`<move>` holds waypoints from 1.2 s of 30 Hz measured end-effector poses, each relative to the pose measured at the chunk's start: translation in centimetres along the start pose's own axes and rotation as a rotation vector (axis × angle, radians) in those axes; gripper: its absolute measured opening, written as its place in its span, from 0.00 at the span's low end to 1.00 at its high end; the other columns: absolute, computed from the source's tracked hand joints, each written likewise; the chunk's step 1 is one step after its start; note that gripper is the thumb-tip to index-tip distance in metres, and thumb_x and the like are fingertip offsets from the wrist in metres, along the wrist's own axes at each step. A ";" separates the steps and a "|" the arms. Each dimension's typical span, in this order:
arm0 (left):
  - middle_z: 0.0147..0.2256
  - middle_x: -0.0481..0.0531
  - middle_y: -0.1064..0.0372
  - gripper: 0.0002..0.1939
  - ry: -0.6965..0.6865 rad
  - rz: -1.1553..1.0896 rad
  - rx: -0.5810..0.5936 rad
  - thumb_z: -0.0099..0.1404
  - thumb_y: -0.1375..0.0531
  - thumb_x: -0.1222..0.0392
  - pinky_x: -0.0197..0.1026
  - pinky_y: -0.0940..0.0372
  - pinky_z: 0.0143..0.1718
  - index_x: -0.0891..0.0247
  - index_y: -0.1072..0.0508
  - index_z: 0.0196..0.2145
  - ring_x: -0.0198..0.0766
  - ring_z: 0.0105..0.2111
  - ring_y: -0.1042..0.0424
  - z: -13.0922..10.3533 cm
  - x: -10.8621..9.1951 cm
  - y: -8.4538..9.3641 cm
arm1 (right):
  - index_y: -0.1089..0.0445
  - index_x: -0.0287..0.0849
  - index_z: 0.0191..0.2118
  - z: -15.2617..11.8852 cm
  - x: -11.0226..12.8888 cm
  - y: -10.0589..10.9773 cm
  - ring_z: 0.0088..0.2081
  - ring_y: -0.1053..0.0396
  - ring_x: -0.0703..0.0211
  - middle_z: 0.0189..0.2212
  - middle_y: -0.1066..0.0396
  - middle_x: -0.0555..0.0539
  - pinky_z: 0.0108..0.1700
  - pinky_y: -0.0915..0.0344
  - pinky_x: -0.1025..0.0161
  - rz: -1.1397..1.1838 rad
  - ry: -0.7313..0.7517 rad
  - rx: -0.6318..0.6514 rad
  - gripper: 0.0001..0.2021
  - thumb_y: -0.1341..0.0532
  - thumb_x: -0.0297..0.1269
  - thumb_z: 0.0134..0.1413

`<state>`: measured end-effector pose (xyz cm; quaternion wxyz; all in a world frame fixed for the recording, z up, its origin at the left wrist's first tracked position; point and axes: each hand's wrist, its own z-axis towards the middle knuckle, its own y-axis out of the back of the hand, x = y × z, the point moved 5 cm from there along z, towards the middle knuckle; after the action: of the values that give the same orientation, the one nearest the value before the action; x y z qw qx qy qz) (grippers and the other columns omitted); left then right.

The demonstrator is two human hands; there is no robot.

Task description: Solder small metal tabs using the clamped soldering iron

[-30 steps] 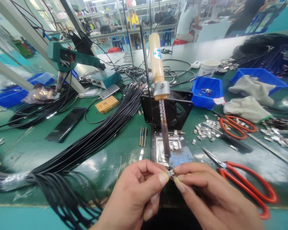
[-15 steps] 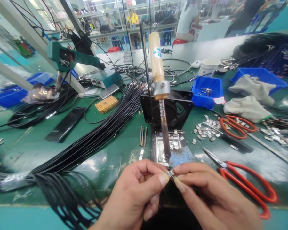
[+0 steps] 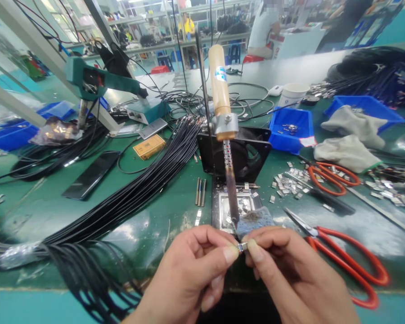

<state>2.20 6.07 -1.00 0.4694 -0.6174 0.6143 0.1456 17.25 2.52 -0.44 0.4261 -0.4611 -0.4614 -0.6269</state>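
We lose both wrists off the bottom edge, and the fingers cover much of the little metal connector (image 3: pixel 242 246), so its full shape escapes us. The soldering iron (image 3: pixel 220 85) cuts across the black fan (image 3: pixel 245 157), masking part of it, while the black cable bundle (image 3: pixel 131 198) runs out of our sight on the left. Over to the containers: 1 middle blue bin (image 3: pixel 292 143) with small metal parts in it, and a right blue bin (image 3: pixel 391 110) half covered by a pale glove (image 3: pixel 354 123), leaving us just a few pieces to spot inside. The metal tray (image 3: pixel 220 211) on the worktop (image 3: pixel 178 202) holds silvery bits; the paper cup (image 3: pixel 294 95) keeps its contents from us. And the grip! Our left hand (image 3: pixel 195 265) pinches the connector between thumb and finger, our right hand (image 3: pixel 293 270) pinches its other end, 2 grips closed tight on it, just in front of the iron's tip.
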 end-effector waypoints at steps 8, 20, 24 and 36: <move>0.29 0.49 0.33 0.16 0.011 0.003 0.035 0.61 0.30 0.55 0.25 0.55 0.14 0.69 0.30 0.30 0.18 0.14 0.46 0.1 0.0 -0.1 | 0.33 0.48 0.40 0.2 -0.4 -0.4 0.32 0.28 0.71 0.34 0.30 0.56 0.35 0.29 0.74 -0.020 0.039 0.028 0.01 0.40 0.34 0.66; 0.26 0.47 0.35 0.16 0.003 0.043 0.023 0.62 0.31 0.54 0.26 0.56 0.14 0.68 0.31 0.30 0.19 0.14 0.48 0.2 0.2 0.0 | 0.34 0.47 0.43 0.0 -0.7 0.2 0.33 0.26 0.69 0.36 0.29 0.53 0.36 0.26 0.75 -0.112 0.179 0.064 0.04 0.40 0.30 0.65; 0.21 0.44 0.40 0.16 0.017 0.031 0.000 0.62 0.31 0.54 0.26 0.57 0.14 0.67 0.31 0.30 0.20 0.14 0.50 0.1 0.2 0.0 | 0.33 0.47 0.43 0.0 -0.3 0.6 0.41 0.25 0.68 0.41 0.28 0.51 0.43 0.26 0.75 -0.180 0.244 0.013 0.06 0.39 0.30 0.64; 0.16 0.40 0.47 0.14 0.049 0.006 -0.075 0.61 0.31 0.57 0.27 0.58 0.14 0.66 0.32 0.30 0.22 0.13 0.54 0.2 0.1 -0.2 | 0.30 0.45 0.42 0.4 1.0 0.9 0.45 0.25 0.68 0.44 0.27 0.51 0.47 0.28 0.78 -0.196 0.376 0.076 0.09 0.35 0.26 0.58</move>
<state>2.50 6.11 -1.12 0.4302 -0.6360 0.6216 0.1550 17.99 2.59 0.74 0.4588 -0.2727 -0.4395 -0.7225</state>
